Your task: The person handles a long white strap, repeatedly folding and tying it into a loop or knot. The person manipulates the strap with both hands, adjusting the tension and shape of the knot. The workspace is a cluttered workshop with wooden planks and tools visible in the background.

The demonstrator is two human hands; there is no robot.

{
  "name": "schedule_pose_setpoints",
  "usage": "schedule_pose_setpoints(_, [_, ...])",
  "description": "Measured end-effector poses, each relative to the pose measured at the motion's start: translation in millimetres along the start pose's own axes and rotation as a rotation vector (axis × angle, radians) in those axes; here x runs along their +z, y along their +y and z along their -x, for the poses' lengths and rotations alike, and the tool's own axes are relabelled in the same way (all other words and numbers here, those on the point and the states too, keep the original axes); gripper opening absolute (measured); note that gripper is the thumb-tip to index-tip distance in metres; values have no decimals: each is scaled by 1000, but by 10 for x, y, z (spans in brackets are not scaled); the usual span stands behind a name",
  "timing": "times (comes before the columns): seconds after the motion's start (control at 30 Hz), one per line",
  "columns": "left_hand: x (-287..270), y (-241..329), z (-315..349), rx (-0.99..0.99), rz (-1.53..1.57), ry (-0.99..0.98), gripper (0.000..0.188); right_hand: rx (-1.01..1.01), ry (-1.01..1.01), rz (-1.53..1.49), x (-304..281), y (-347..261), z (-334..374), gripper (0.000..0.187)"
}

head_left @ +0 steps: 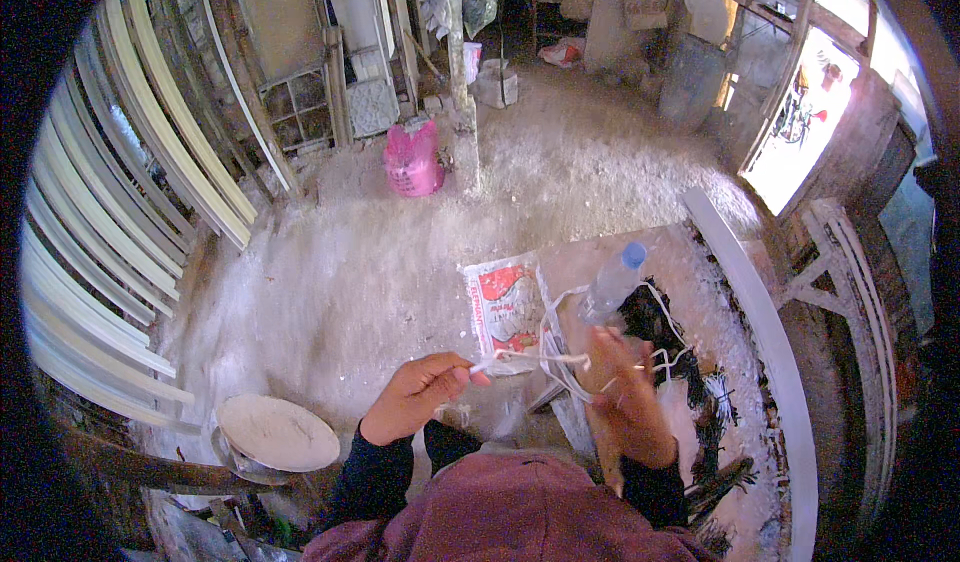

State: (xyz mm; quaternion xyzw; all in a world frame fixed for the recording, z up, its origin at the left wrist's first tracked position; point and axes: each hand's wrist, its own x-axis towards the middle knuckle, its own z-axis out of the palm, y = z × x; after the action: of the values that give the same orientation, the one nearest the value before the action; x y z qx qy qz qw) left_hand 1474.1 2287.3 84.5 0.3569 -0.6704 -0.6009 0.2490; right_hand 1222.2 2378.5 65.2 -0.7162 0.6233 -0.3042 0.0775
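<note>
"White cord (572,360), where is it?"
"Near: the left hand (425,392) pinches it, loops lying by the right hand (632,402), too blurred for me to tell its grip."
"Just beyond the right hand?"
"A clear, blue-capped bottle (609,290)."

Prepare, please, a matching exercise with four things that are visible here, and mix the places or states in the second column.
Column one:
1. Thin white cord
2. Clear plastic bottle
3. Bright pink plastic bag
4. Red-and-white rectangular sack

Column two:
A. On the floor, beside the pale upright post
B. Topped with a blue cap
C. Lying flat, beyond the left hand
D. Pinched by the left hand's fingers

Pairs: 1-D, 2-B, 3-A, 4-C
</note>
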Motion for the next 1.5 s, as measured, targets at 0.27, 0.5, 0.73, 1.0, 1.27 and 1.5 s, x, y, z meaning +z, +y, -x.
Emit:
schedule_pose_setpoints(0.27, [67,-85,-3,156,8,273,18,512,-294,-1325,208,202,-226,30])
schedule_pose_setpoints(0.5, [-57,-326,-21,109,-30,265,11,568,-307,-1563,-34,499,-19,22])
schedule_pose_setpoints(0.73, [-160,-314,21,253,-468,624,10,328,-510,-1229,-196,639,124,17])
schedule_pose_setpoints(1.0, [-425,-121,152,568,-753,831,8,292,-580,-990,-219,586,192,13])
schedule_pose_setpoints(1.27, [-385,-279,148,446,-734,817,7,352,-374,-939,-223,619,230,13])
schedule_pose_setpoints(1.5, [-265,-521,69,433,-659,813,6,260,-142,-1681,-105,595,248,10])
